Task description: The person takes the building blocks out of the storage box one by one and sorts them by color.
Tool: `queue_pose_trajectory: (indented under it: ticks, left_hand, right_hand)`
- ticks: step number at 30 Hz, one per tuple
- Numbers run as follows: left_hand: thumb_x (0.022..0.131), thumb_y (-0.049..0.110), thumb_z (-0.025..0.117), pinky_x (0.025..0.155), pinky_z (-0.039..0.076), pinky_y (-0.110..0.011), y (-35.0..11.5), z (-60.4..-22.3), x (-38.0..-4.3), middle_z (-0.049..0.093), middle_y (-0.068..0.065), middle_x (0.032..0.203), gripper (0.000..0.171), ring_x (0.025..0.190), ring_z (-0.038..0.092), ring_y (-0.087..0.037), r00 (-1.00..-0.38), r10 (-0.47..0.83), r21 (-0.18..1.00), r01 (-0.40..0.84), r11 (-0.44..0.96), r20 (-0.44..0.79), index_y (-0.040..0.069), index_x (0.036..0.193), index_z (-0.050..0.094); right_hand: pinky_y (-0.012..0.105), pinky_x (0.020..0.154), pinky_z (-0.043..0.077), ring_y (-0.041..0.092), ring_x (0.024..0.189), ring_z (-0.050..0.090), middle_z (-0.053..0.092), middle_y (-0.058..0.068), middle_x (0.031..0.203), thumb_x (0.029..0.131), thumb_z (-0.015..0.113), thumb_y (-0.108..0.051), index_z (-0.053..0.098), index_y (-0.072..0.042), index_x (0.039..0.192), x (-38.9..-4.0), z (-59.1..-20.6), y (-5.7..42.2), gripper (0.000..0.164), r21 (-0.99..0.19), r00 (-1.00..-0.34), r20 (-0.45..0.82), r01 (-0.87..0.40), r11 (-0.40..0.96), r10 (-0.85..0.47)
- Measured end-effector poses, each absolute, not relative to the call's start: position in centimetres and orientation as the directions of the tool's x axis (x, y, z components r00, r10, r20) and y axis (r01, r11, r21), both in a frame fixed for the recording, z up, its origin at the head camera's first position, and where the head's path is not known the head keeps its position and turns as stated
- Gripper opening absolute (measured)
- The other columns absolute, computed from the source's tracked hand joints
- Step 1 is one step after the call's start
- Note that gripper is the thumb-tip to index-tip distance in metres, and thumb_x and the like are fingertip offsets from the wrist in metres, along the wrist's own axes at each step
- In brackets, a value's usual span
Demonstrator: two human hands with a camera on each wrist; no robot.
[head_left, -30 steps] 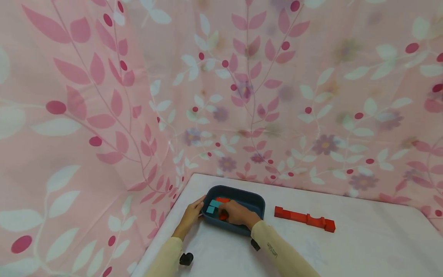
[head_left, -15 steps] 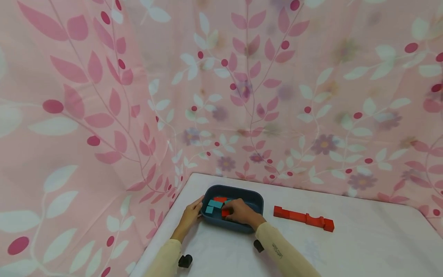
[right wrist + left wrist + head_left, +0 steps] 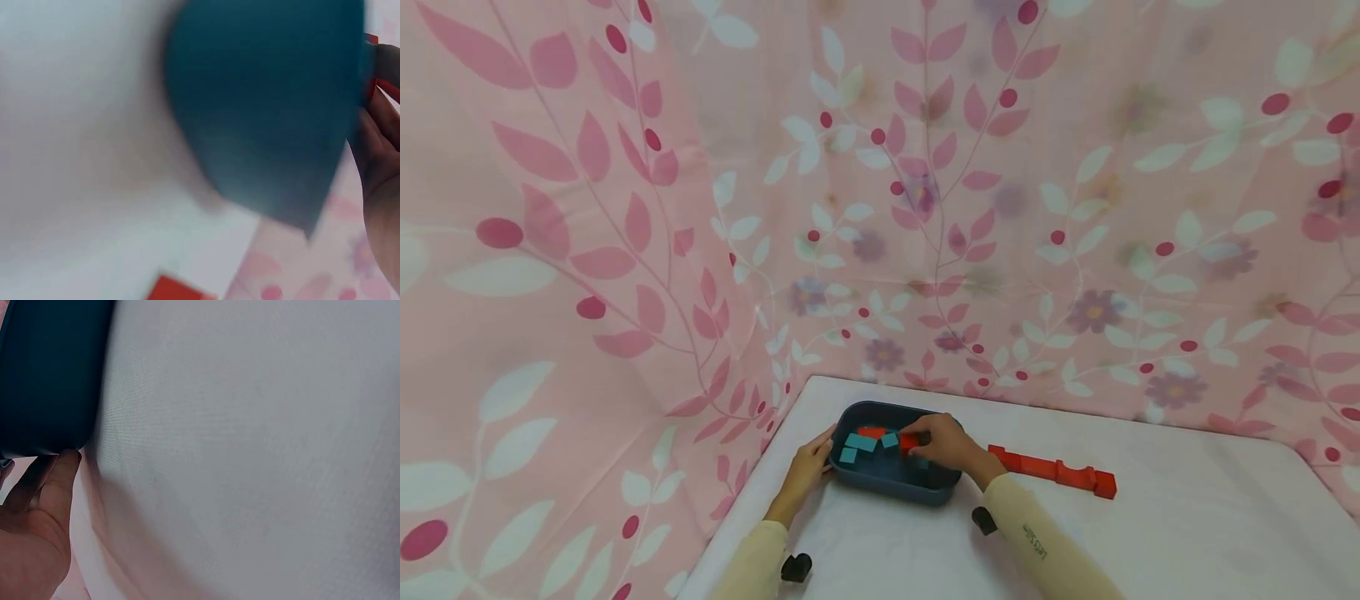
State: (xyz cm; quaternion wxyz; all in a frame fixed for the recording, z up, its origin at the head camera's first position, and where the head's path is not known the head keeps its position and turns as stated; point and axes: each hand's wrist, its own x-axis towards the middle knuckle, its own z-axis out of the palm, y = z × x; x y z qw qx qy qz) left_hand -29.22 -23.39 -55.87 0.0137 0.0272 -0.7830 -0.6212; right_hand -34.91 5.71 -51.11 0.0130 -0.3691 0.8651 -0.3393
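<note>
A dark blue rectangular bin stands on the table, with teal blocks and a red block lying in its left part. My right hand is over the bin's right half and pinches another red block between thumb and fingers. That held red block shows only in part past the bin wall in the right wrist view. My left hand rests against the bin's left end. In the left wrist view the left thumb touches the end wall, its fingers fairly straight.
Right of the bin, a row of red blocks lies end to end on the white table. The right forearm passes in front of the row's left end. A pink floral curtain hangs behind and to the left.
My right hand has lifted the red block and moved right with it within the bin, uncovering more teal blocks. The left hand stays at the bin's left end. The view has shifted slightly.
</note>
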Motion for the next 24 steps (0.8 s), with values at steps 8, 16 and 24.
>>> queue_pose_trajectory:
  ticks: [8, 16, 24]
  left_hand:
    - [0.106, 0.021, 0.042, 0.097, 0.045, -0.051, -23.6, -56.2, -29.5, 0.037, -0.019, 0.151, 0.042, 0.132, 0.042, -0.036, -0.999, -0.053, 0.977, -0.021, 0.213, -0.01, 0.014, 0.148, 0.044]
    - [0.106, 0.023, 0.042, 0.096, 0.046, -0.052, -23.9, -56.5, -29.6, 0.037, -0.019, 0.151, 0.042, 0.132, 0.042, -0.037, -0.999, -0.052, 0.976, -0.026, 0.216, -0.015, 0.015, 0.147, 0.045]
    - [0.106, 0.023, 0.042, 0.097, 0.044, -0.053, -23.8, -56.5, -29.8, 0.037, -0.019, 0.151, 0.042, 0.131, 0.043, -0.037, -0.998, -0.048, 0.979, -0.037, 0.2, -0.028, 0.016, 0.148, 0.045]
  right_hand:
    - [0.035, 0.083, 0.056, 0.022, 0.098, 0.065, 0.068, 0.003, 0.109, 0.085, 0.076, -0.007, 0.069, -0.006, 0.121, -34.9, -48.9, 11.9, 0.037, -0.721, -0.836, 0.191, -0.475, 0.504, -0.515]
    - [0.036, 0.081, 0.057, 0.025, 0.101, 0.064, 0.067, 0.003, 0.108, 0.084, 0.076, -0.008, 0.068, -0.004, 0.122, -33.8, -48.8, 18.4, 0.039, -0.715, -0.902, 0.195, -0.399, 0.574, -0.385]
    - [0.038, 0.082, 0.056, 0.028, 0.098, 0.065, 0.064, 0.006, 0.107, 0.082, 0.078, -0.006, 0.067, 0.001, 0.119, -32.8, -49.0, 23.3, 0.039, -0.674, -0.903, 0.251, -0.422, 0.606, -0.35]
